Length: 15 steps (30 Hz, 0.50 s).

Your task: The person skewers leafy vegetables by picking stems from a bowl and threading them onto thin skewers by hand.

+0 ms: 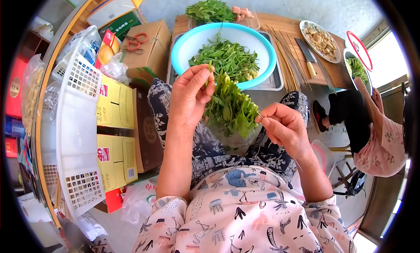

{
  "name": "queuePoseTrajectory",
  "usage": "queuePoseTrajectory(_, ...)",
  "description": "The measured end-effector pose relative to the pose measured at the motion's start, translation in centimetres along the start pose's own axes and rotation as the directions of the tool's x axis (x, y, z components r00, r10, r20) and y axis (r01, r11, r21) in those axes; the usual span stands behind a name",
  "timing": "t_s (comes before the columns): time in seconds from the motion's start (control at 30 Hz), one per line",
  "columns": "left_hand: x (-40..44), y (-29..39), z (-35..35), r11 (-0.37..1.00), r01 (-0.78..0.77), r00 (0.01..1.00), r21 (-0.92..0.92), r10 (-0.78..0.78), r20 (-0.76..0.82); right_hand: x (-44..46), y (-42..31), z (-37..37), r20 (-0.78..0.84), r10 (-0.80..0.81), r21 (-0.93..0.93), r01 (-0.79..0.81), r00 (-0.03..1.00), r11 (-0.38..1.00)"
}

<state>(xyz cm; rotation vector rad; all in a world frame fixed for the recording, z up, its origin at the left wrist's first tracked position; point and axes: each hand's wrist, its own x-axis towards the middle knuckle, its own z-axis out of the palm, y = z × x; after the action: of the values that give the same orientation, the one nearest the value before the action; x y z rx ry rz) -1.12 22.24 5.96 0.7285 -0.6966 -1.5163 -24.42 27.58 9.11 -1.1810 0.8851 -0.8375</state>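
Note:
My right hand is closed on a thin skewer, whose bare end sticks out below the palm. A thick bunch of leafy greens is threaded along the skewer, stems up and leaves hanging over my lap. My left hand pinches a short green stem between thumb and fingers, close to the far end of the bunch. In front of both hands, a white basin with a blue rim holds more loose leafy greens.
The basin sits in a metal tray on the wooden table. To its right lie loose skewers, a knife and a plate of tan chunks. Another person sits at right. Cartons, scissors and a white basket stand left.

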Motion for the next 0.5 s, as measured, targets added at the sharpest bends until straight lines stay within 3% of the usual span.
queuePoseTrajectory(0.5, 0.22, 0.07, 0.25, 1.0, 0.004, 0.999, -0.005, -0.005, -0.039, 0.17, 0.4, -0.24, 0.019, 0.0, -0.011, 0.0, 1.0, 1.0)
